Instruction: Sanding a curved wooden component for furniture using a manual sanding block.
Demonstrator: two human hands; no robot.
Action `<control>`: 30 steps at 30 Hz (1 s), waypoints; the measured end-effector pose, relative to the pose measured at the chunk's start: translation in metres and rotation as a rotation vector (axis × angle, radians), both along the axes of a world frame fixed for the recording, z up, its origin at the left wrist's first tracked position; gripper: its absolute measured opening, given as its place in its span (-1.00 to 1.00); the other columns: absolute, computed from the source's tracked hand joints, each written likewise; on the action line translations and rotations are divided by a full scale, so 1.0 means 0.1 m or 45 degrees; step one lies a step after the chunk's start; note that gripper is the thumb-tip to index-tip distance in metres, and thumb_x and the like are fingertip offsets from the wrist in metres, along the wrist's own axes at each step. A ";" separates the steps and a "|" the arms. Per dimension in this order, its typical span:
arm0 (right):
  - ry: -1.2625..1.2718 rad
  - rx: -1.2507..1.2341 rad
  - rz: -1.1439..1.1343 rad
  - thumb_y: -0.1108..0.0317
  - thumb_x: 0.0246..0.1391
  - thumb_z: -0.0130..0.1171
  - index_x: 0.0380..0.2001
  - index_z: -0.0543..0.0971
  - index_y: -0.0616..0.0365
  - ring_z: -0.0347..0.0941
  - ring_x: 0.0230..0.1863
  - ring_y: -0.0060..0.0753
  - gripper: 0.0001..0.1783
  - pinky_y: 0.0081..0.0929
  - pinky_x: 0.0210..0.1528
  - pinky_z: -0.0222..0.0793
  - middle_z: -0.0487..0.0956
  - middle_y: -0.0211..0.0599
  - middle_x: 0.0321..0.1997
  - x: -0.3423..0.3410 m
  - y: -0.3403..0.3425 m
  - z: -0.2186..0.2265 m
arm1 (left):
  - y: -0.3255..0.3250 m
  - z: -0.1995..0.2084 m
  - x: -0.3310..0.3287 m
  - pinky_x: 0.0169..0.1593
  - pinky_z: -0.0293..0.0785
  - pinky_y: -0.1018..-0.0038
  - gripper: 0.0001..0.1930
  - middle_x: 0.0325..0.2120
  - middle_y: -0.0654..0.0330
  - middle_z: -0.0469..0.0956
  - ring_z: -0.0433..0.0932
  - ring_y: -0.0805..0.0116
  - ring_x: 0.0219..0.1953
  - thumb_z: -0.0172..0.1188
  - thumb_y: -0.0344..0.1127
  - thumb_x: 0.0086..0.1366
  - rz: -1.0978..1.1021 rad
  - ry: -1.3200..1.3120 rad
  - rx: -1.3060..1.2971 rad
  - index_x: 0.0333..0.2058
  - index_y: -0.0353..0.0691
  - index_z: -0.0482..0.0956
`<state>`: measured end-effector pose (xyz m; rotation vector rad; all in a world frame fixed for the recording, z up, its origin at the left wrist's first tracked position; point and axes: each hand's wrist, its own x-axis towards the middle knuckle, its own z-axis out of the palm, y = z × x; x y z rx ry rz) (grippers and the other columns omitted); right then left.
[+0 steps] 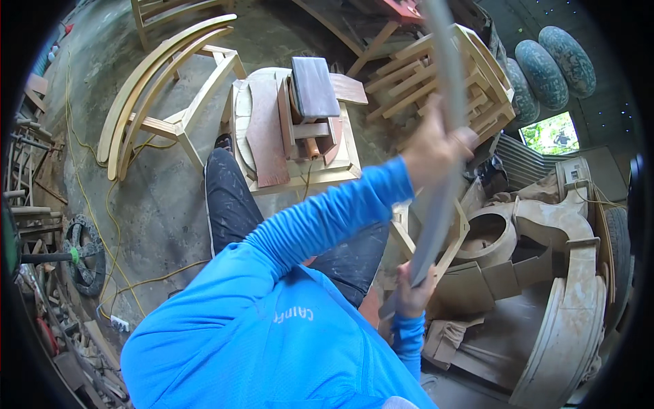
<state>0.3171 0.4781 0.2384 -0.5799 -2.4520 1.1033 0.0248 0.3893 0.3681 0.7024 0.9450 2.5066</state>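
A long, slightly bent grey strip [434, 228] runs steeply up the picture on my right side, its upper part smeared by motion. My left hand [437, 146] reaches across my body and is closed on it at about mid-length. Lower down, near my right side, my right hand [414, 292] grips the same strip close to its bottom end. The blur hides some of my left fingers. Between my knees stands a wooden frame [337, 175]. On it are a grey-topped block [315, 86] and a curved reddish-brown board [266, 133].
Curved wooden frame parts [178, 65] stand at the left, with a yellow cord [83, 198] on the floor. Stacked slatted frames [415, 78] are at the far right. Large carved pieces [562, 300] and cardboard [470, 290] lie close on my right. A wheel [84, 255] is at the left.
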 end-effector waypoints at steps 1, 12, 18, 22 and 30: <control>0.005 0.003 0.000 0.25 0.09 0.50 0.32 0.35 0.23 0.67 -0.12 -0.28 -0.20 -0.39 -0.14 0.56 0.65 -0.14 -0.08 0.07 -0.04 0.02 | -0.07 -0.07 -0.16 -0.20 0.64 0.34 -0.39 -0.21 0.09 0.44 0.62 0.33 -0.25 0.18 -0.19 0.42 0.073 -0.030 -0.098 0.28 -0.30 0.10; -0.199 -0.037 0.106 0.38 0.13 0.38 0.22 0.43 0.26 0.70 -0.07 0.03 -0.39 -0.25 -0.04 0.58 0.68 0.11 -0.06 0.47 -0.21 -0.55 | -0.57 -1.86 -1.25 0.51 -0.25 -0.11 -0.18 0.47 -0.16 -0.03 -0.16 -0.26 0.53 0.17 0.16 0.26 1.127 1.125 -1.553 0.44 0.00 0.24; -0.336 0.111 0.148 0.37 0.13 0.34 0.27 0.37 0.10 0.61 0.01 0.29 -0.36 -0.07 -0.04 0.56 0.63 0.21 -0.02 0.44 -0.18 -0.94 | -0.61 -2.08 -1.58 0.40 0.02 -0.10 -0.71 -0.03 0.15 0.61 0.30 0.01 0.36 0.03 -0.12 0.36 0.931 1.722 -1.418 -0.20 -0.08 0.68; -0.554 -0.031 0.015 0.34 0.10 0.36 0.12 0.52 0.13 0.66 -0.05 0.13 -0.50 -0.19 -0.04 0.56 0.64 0.05 -0.06 1.00 -0.07 -0.48 | -0.44 -1.93 -1.19 0.26 0.17 0.06 -0.70 -0.28 0.18 0.62 0.51 0.16 0.00 0.02 -0.14 0.35 1.044 1.730 -1.266 -0.35 -0.18 0.66; -0.945 0.048 -0.054 0.45 -0.02 0.31 -0.10 0.47 0.20 0.54 -0.57 -0.49 -0.61 -0.42 -0.48 0.48 0.58 -0.29 -0.53 0.67 0.33 2.58 | -0.41 -1.35 -1.01 0.07 0.33 0.09 -0.54 -0.35 0.12 0.58 0.51 0.04 -0.11 0.07 0.19 0.39 0.813 1.312 -1.137 -0.19 -0.12 0.59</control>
